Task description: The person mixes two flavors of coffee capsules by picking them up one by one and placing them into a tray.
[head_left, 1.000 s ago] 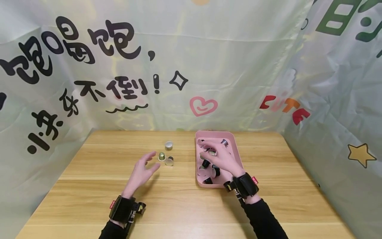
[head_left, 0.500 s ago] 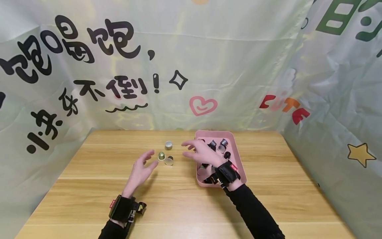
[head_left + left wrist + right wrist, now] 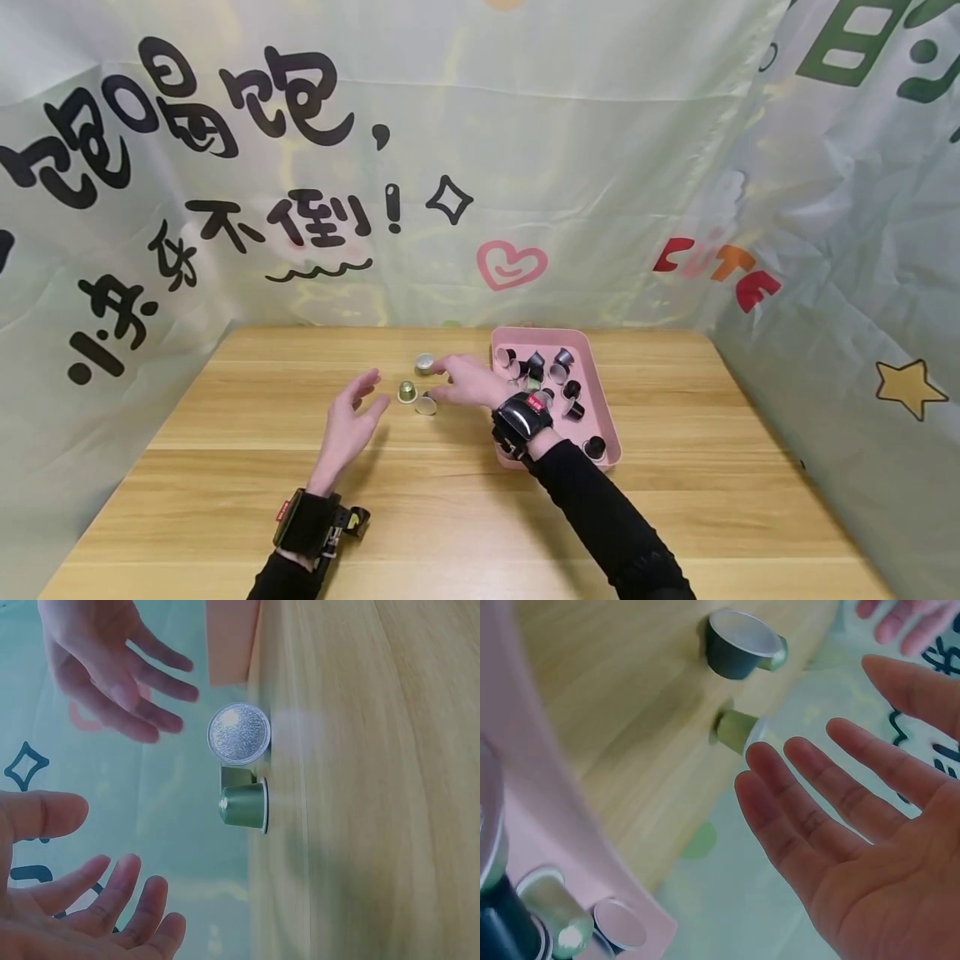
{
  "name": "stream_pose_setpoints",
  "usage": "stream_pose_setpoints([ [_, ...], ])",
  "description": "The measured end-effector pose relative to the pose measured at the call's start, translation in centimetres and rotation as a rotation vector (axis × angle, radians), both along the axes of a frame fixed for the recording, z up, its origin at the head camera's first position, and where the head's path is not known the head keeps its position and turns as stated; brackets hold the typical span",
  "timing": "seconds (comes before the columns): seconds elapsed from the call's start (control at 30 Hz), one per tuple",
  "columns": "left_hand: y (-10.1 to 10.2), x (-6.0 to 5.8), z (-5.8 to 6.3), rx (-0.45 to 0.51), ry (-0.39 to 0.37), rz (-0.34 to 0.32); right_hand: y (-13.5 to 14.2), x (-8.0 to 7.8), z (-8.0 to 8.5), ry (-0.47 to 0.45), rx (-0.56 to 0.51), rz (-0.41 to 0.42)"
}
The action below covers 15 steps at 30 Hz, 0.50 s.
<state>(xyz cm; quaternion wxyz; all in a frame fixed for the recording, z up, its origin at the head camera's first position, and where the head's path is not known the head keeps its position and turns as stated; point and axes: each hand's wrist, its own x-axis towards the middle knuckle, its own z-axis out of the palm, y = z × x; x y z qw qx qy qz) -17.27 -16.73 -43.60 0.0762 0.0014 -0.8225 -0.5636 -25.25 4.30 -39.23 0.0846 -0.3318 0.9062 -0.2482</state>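
Three coffee capsules are grouped on the wooden table. A green capsule (image 3: 407, 392) stands on its rim, a dark capsule (image 3: 426, 405) lies tipped with its foil lid showing, and a third capsule (image 3: 423, 363) is behind them. My right hand (image 3: 472, 382) reaches left across the pink tray (image 3: 611, 433), its fingertips beside the capsules. In the right wrist view its fingers (image 3: 855, 795) are extended and the palm holds nothing. Left of the group, my left hand (image 3: 351, 425) hovers with thumb and fingers apart. The left wrist view shows the foil lid (image 3: 240, 733) beside the green capsule.
Several more capsules (image 3: 572, 389) lie scattered in the tray, partly hidden by my right wrist and its strapped camera (image 3: 520, 421). A printed cloth backdrop (image 3: 600, 183) rises behind the table, and another cloth wall (image 3: 847, 275) stands at the right.
My right hand has swept left from over the tray to the loose capsules, uncovering more of the tray's contents. My left hand has drawn slightly left and otherwise keeps its place.
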Motion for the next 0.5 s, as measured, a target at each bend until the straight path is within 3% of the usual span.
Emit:
stream_pose_setpoints([
  [0.5, -0.3, 0.1, 0.1, 0.05, 0.022, 0.045, -2.6, -0.8, -1.9, -0.016, 0.164, -0.08],
])
